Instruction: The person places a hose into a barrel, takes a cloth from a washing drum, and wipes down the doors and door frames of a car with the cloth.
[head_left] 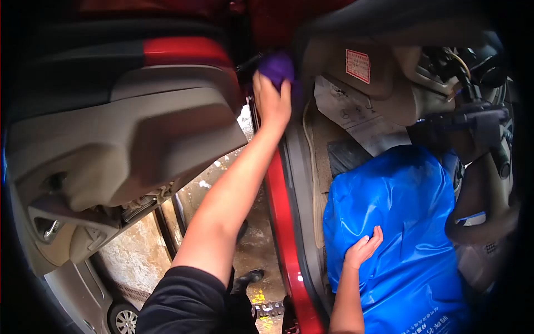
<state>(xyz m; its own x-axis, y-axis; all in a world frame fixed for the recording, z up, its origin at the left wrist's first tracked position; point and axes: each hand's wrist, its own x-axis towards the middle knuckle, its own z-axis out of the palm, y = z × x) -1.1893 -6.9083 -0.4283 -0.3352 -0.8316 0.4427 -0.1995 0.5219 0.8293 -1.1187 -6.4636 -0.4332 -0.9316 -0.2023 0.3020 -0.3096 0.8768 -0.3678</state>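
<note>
A purple cloth (pixel 276 68) is in my left hand (pixel 271 100), which presses it against the door-hinge side of the red car's door frame. The fingers are wrapped round the cloth. Lower right, my right hand (pixel 364 249) rests on a shiny blue seat cover (pixel 392 206), its fingers stretched out and nothing seen in them. The red door sill (pixel 282 211) runs between my two arms.
The open car door (pixel 128 145) fills the left side. A steering wheel (pixel 464 228) stands at the right. Printed paper (pixel 356 117) covers part of the footwell floor. Another car's wheel (pixel 123 321) shows at the lower left, beside wet ground.
</note>
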